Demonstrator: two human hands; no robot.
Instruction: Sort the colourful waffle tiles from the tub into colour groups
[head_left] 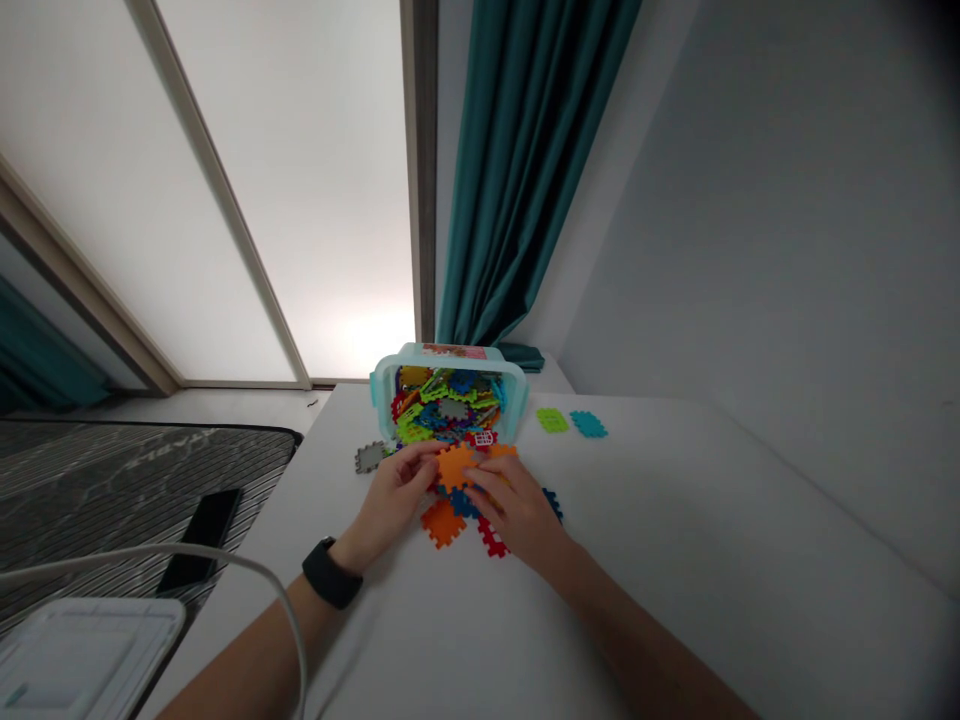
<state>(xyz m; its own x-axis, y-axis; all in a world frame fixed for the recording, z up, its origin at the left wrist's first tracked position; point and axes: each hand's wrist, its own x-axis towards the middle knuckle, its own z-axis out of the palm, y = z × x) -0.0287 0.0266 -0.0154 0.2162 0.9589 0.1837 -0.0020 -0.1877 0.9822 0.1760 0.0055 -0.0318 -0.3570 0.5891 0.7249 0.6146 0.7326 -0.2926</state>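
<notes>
An orange notched puzzle tile (454, 466) is up between my two hands, in front of the tub. My left hand (397, 490), with a black watch (332, 574) on its wrist, pinches the tile's left edge. From the other side, the bent fingers of my right hand (519, 508) grip its right edge. Below lie another orange tile (444, 525), a blue tile (463, 503) and a red tile (492, 540). A dark blue tile (554, 503) is partly hidden behind my right hand.
Behind my hands, a light teal tub (519, 405) lies with its opening toward me, full of colourful tiles. A grey tile (369, 457) rests left; a green tile (552, 420) and a turquoise tile (589, 424) lie right. A white cable (247, 562) arcs across the lower left.
</notes>
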